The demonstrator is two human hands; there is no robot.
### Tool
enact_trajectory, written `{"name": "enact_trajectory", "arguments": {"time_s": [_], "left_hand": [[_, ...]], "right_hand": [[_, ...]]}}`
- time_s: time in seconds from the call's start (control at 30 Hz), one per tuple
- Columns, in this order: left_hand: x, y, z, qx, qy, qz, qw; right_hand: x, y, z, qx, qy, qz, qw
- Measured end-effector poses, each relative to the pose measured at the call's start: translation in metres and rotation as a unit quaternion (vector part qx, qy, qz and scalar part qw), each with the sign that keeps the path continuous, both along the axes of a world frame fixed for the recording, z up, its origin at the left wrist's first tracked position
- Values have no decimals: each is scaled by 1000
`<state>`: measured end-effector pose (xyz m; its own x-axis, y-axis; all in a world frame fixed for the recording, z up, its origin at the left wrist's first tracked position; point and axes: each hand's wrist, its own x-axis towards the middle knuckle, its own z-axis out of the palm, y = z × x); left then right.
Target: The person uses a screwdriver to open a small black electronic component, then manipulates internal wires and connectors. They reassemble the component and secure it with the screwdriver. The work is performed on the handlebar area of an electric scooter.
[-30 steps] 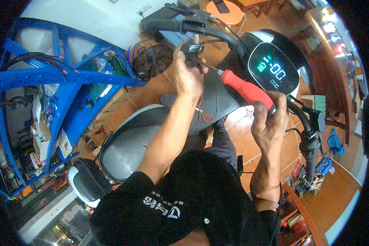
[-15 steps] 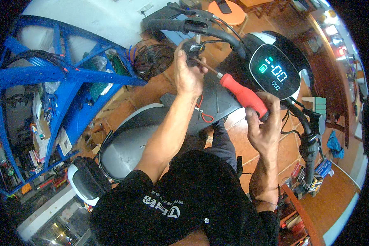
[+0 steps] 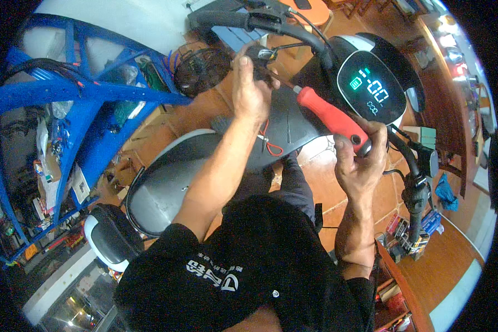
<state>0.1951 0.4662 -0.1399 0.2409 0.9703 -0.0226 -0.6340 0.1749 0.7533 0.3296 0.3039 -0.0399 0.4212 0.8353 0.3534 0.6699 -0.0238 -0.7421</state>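
My left hand [image 3: 250, 95] is closed around a small black handlebar switch housing [image 3: 258, 53], from which a cable runs toward the handlebar [image 3: 300, 40]. A red-handled screwdriver [image 3: 323, 112] is pinched at its butt end between the thumb and fingers of my right hand [image 3: 361, 165]. Its shaft points up and left to the underside of the housing. The tip is hidden by my left fingers, so I cannot tell if it sits in a screw. Right of the screwdriver glows the scooter's round-cornered display [image 3: 371, 88].
The scooter's black seat [image 3: 163, 191] stretches below my left forearm, with a red cord loop [image 3: 274, 148] near its front. A blue metal rack [image 3: 83, 99] full of parts stands at left, beside a black fan [image 3: 202, 69]. At right is the other handlebar grip [image 3: 416, 196].
The screwdriver handle has rolled, with the hole near its end now showing more fully. My right fingers have shifted on the handle's butt. The whole view has moved slightly.
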Motion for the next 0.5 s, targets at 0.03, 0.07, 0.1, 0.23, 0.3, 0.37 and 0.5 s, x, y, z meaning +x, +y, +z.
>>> {"name": "enact_trajectory", "arguments": {"time_s": [0.03,0.07,0.1,0.23,0.3,0.37,0.5], "left_hand": [[-3,-1,-2,5,-4,-13,1000],[-5,-1,-3,-2,-2,-26,1000],[-5,0,-2,-10,-1,-39,999],[-9,7,-6,-56,-13,-47,997],[-18,13,-2,-47,-46,-102,993],[-19,16,-1,-23,-15,-118,993],[-19,15,-3,-5,144,-22,989]], "right_hand": [[1,-1,-2,1,26,4,1000],[3,-3,-3,2,51,6,999],[5,-5,-4,2,77,8,997],[4,-37,-12,81,128,-6,988],[12,-64,-43,11,210,-22,977],[10,-80,-109,-38,291,-70,953],[-8,-107,-277,-162,618,-157,753]]}}
